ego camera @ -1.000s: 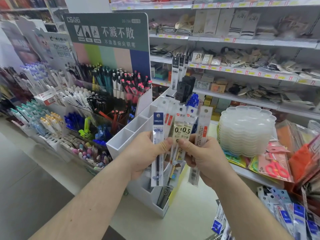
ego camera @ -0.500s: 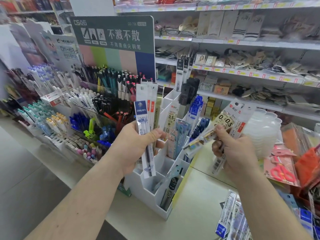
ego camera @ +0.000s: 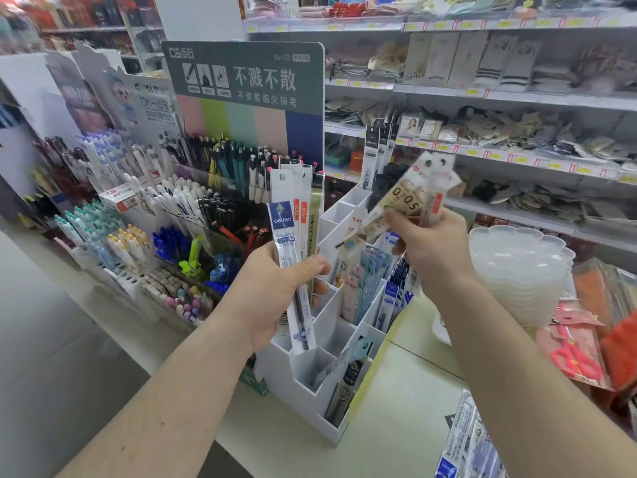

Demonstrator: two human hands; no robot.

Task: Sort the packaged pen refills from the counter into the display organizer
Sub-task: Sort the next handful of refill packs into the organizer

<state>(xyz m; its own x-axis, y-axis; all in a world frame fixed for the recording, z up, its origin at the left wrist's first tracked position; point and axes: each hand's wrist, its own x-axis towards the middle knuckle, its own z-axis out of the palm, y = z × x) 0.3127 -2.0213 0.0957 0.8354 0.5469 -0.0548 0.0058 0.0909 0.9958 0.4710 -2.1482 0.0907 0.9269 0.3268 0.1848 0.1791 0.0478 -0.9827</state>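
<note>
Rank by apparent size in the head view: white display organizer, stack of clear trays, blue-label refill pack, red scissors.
1. white display organizer
2. stack of clear trays
3. blue-label refill pack, nearer the camera, so unsure
4. red scissors

Bright, even overhead shop light; soft shadows. Motion blur on refill packets (ego camera: pixel 412 198) at 1 o'clock. Wide-angle bending at edges.

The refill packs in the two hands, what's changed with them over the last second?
The fan of packs held together in both hands has been split. The left hand keeps the blue-labelled packs upright. The right hand has drawn the 0.5 packs away to the right and tilted them over the white organizer. Both hands still grip their packs; none has been dropped into a slot.
</note>
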